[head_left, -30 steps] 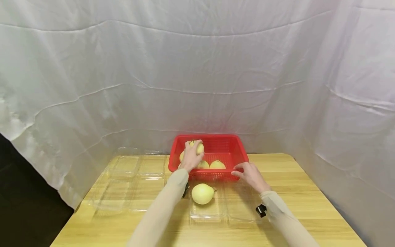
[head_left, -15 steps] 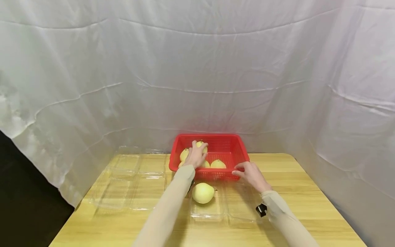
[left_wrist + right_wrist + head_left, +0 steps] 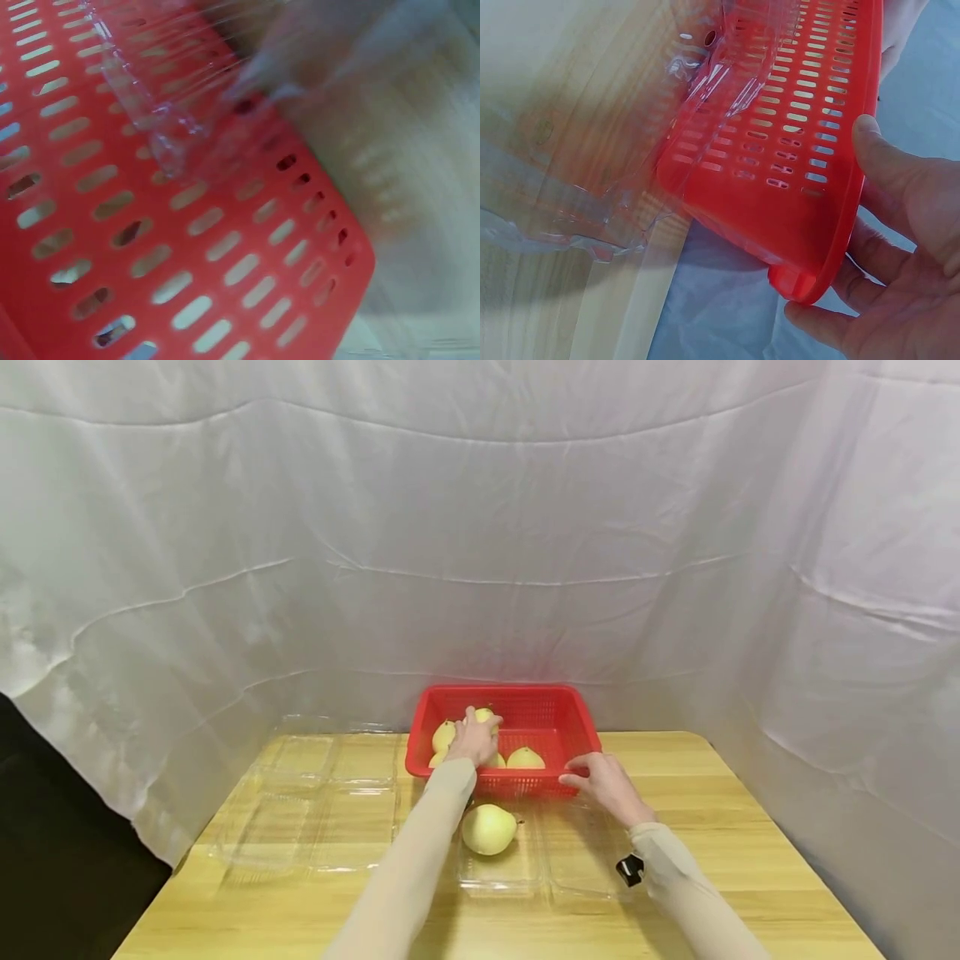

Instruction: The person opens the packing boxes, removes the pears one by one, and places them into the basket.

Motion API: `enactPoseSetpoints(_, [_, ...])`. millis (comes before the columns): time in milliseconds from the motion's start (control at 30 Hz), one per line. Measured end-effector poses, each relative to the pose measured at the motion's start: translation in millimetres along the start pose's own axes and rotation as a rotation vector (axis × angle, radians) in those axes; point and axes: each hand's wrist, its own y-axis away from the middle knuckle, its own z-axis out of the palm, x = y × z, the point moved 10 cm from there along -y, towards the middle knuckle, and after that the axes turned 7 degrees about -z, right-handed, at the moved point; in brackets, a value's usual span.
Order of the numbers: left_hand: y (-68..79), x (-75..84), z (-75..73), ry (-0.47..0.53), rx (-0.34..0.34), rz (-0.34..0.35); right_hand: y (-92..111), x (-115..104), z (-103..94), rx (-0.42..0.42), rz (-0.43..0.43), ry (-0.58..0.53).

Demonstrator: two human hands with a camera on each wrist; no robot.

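Observation:
In the head view, my left hand [image 3: 474, 739] reaches into the red plastic basket [image 3: 577, 718], its fingers curled round a yellow-green pear [image 3: 483, 717]. Several other pears lie in the basket, among them one pear [image 3: 444, 735] left of the hand and another pear [image 3: 526, 758] by the near wall. The hand hides part of the fruit. My right hand [image 3: 611, 785] holds the basket's near right rim; in the right wrist view its thumb [image 3: 881, 154] is on the rim, with fingers behind. The left wrist view shows basket wall [image 3: 172, 255], no hand.
One pear [image 3: 489, 829] sits in a clear plastic container [image 3: 498, 885] in front of the basket. Another clear compartment [image 3: 585, 860] is to its right. More clear containers [image 3: 352, 827] stand at the left on the wooden table [image 3: 720, 860]. A pale curtain [image 3: 510, 527] hangs behind.
My left hand has moved slightly right inside the basket, and the pear at its fingers has shifted right and lower. The right hand has stayed at the rim.

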Motion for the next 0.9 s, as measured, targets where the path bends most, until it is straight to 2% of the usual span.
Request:
enactPoseSetpoints(167, [0.7, 4.0, 5.5, -0.050, -0.049, -0.029, 1, 2, -0.6, 0.000, -0.003, 0.000])
enactPoseSetpoints(367, [0.8, 7.4, 11.3, -0.126, -0.109, -0.001, 2, 2, 2.2, 0.005, 0.009, -0.013])
enactPoseSetpoints(667, [3.7, -5.1, 22.1, -0.187, -0.212, -0.001, -1, 1, 7.1, -0.002, 0.024, -0.027])
enactPoseSetpoints(900, [4.0, -6.7, 24.7, -0.148, -0.191, -0.002, 1, 1, 4.9, -0.004, 0.027, -0.028])
